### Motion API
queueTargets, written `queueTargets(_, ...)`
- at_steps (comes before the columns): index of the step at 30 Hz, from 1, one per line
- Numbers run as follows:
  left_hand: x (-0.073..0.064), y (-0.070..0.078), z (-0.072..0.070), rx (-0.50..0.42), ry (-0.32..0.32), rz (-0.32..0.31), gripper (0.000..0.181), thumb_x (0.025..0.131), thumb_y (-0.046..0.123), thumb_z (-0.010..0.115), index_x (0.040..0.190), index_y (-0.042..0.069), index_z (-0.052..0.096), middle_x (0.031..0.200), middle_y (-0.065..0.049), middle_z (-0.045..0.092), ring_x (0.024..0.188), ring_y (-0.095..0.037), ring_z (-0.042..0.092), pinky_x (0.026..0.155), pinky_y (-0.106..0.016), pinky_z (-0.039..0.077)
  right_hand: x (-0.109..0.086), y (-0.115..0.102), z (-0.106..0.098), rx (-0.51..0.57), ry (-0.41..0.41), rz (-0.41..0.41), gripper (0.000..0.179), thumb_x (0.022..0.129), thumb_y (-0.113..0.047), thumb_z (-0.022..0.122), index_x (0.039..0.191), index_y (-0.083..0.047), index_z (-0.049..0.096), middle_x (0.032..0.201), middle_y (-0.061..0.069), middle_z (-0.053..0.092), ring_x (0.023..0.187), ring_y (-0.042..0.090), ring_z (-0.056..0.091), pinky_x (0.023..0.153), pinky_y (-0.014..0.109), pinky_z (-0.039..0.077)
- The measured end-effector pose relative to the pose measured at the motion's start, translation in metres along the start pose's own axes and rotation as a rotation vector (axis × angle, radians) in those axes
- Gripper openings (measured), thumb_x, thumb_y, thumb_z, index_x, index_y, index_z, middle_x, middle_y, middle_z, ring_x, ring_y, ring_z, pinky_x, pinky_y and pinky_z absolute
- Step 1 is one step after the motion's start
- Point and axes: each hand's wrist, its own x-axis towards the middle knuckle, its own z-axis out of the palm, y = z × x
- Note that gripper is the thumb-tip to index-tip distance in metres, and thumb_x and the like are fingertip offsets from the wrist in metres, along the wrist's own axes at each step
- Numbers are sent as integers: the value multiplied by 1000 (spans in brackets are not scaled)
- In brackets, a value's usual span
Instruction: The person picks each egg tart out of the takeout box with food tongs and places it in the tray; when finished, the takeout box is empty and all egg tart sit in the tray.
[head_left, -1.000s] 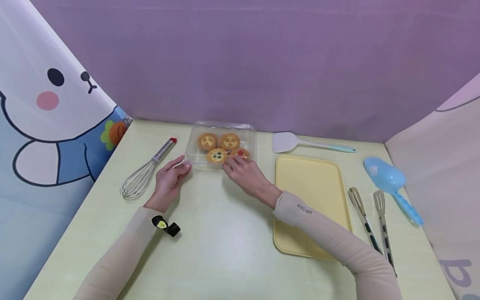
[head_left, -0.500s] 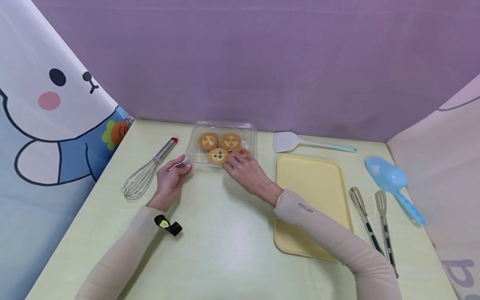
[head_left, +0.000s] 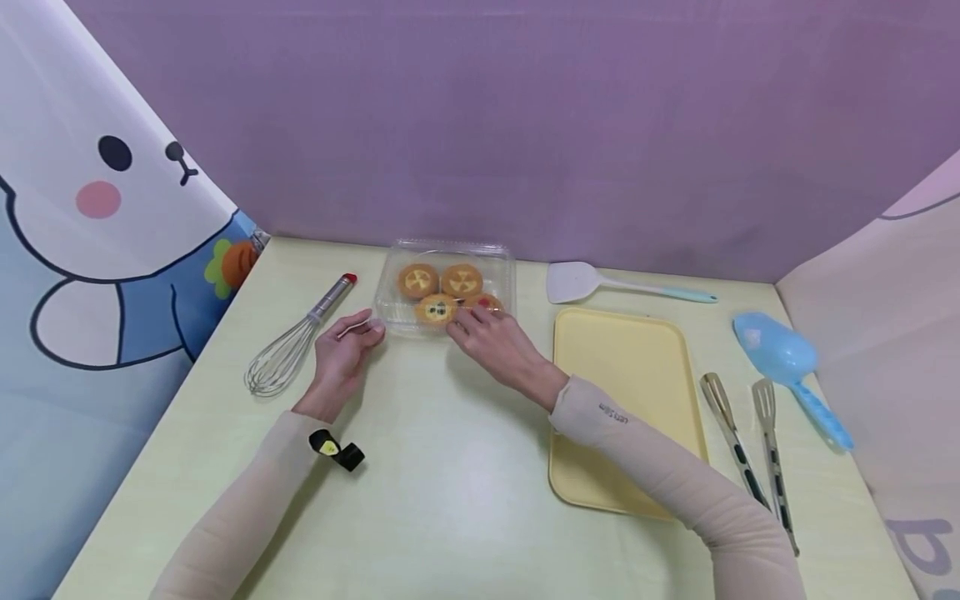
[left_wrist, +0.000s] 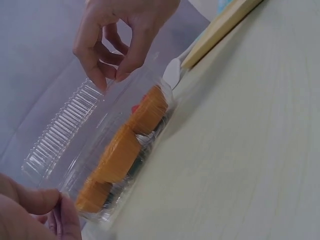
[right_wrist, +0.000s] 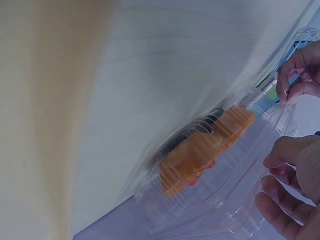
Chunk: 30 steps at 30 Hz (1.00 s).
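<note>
A clear plastic clamshell box point(head_left: 386, 287) stands near the back wall, with several round golden pastries point(head_left: 462, 282) inside. One pastry point(head_left: 437, 309) carries dark dots, and another at the front right has a red topping. My left hand point(head_left: 343, 358) pinches the box's front left corner between thumb and fingers. At the front edge, right of the middle, my right hand point(head_left: 497, 342) pinches the clear rim. In the left wrist view, the right thumb and index finger meet on the plastic above the pastries, and the lid's ribbed edge point(left_wrist: 65, 127) shows between the hands.
Left of the box lies a whisk point(head_left: 300, 342). A yellow tray point(head_left: 622, 358) lies under the right forearm. Behind it is a white spatula point(head_left: 572, 283); to the right are metal tongs or servers point(head_left: 767, 417) and a blue scoop point(head_left: 776, 350).
Both hands keep their places on the box, with barely any finger movement. The whole view has shifted very slightly.
</note>
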Motion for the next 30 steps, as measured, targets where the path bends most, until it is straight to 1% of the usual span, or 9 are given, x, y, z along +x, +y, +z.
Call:
queueTargets(4,-2,2,1,73,-35,14,32,96,-9,64,123,7,59,84,10,73,82,-2,70,84,-17,60,0,2,-4,6,3,1,21,94,2,65,107,-14,69,112,0,71,95,17,70,66,26,62)
queueTargets(9,-2,6,1,108,-79,10,35,99,-6,60,132,4,53,91,8,72,83,-4,68,88,-23,61,0,8,-11,23,41,18,15,96,-4,67,109,-12,70,109,2,72,97,18,71,73,26,64)
queueTargets(13,3,8,0,161,-90,39,41,101,1,60,141,1,51,99,9,72,87,-4,68,94,-25,59,1,15,-15,35,80,49,11,99,-8,66,108,-11,72,107,4,73,94,19,71,69,26,63)
queueTargets(15,8,9,0,196,-91,57,45,102,4,60,146,0,49,108,8,73,92,-3,68,100,-26,57,1,19,-17,36,88,69,11,100,-9,65,108,-10,72,106,5,73,92,19,71,64,26,62)
queueTargets(19,16,11,-2,251,-119,62,53,103,3,58,154,2,45,142,-8,65,106,-3,67,109,-27,54,0,25,-21,45,90,101,12,99,-7,66,108,-10,73,106,5,72,91,20,69,61,26,61)
queueTargets(21,19,12,-2,251,-146,52,57,102,2,58,157,3,42,156,-15,54,113,-5,67,108,-24,54,0,28,-24,49,91,111,13,98,-6,67,109,-9,74,107,5,73,91,20,69,60,27,61)
queueTargets(23,22,14,-3,254,-185,53,60,102,0,58,159,4,38,160,-19,46,116,-6,66,104,-20,55,-1,30,-25,48,95,119,14,97,-4,68,108,-9,74,107,5,73,90,20,69,59,27,60)
queueTargets(27,25,19,-4,284,-267,77,66,101,-2,57,161,1,31,162,-23,42,114,-4,68,95,-16,57,-3,34,-26,44,110,123,13,96,-2,68,107,-8,74,105,5,73,87,20,69,57,27,59)
queueTargets(30,26,22,-5,326,-297,89,67,101,-3,57,162,0,30,161,-26,43,111,-2,70,91,-14,57,-3,35,-26,49,133,107,12,96,-2,69,105,-8,74,102,6,73,85,21,68,55,27,58)
